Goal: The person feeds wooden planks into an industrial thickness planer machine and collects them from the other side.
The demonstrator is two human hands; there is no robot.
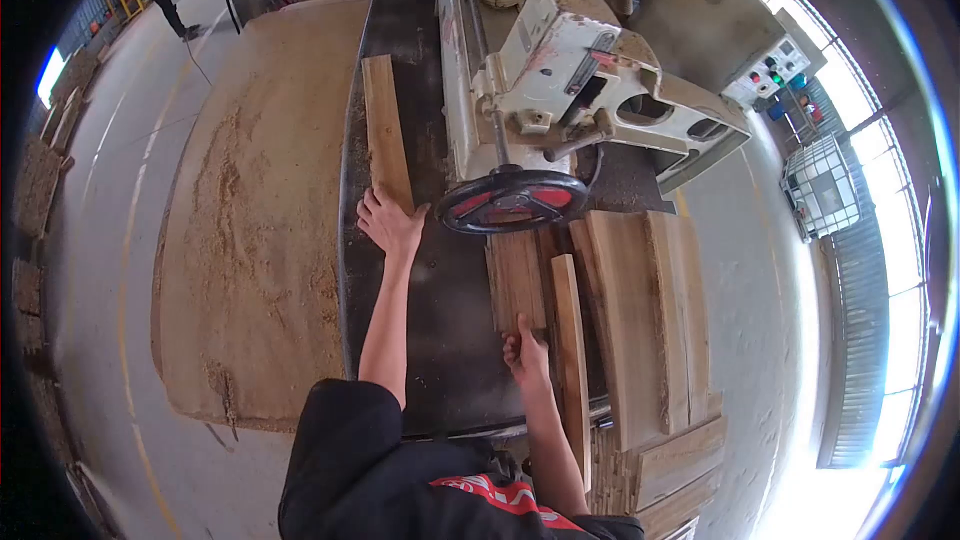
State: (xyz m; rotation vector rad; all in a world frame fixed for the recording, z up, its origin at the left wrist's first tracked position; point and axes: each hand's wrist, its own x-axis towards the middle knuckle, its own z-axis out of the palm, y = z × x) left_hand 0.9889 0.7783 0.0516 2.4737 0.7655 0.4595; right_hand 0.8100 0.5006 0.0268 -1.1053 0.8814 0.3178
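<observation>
My left hand (391,224) is at the near end of a narrow wooden plank (387,130), its fingers on one side and the thumb on the other. That plank lies lengthwise on the dark machine table (440,310). My right hand (526,352) grips the near edge of a wider wooden board (516,282), thumb on top and fingers curled. The far end of this board is hidden under the black handwheel (512,202). A narrow strip of wood (570,360) stands just right of my right hand.
The pale woodworking machine (560,50) rises ahead. Several boards (640,320) are stacked on the right. A wooden sheet (250,240) with sawdust lies left of the table. A control panel (775,70) is at the back right. Another person (165,0) stands far left.
</observation>
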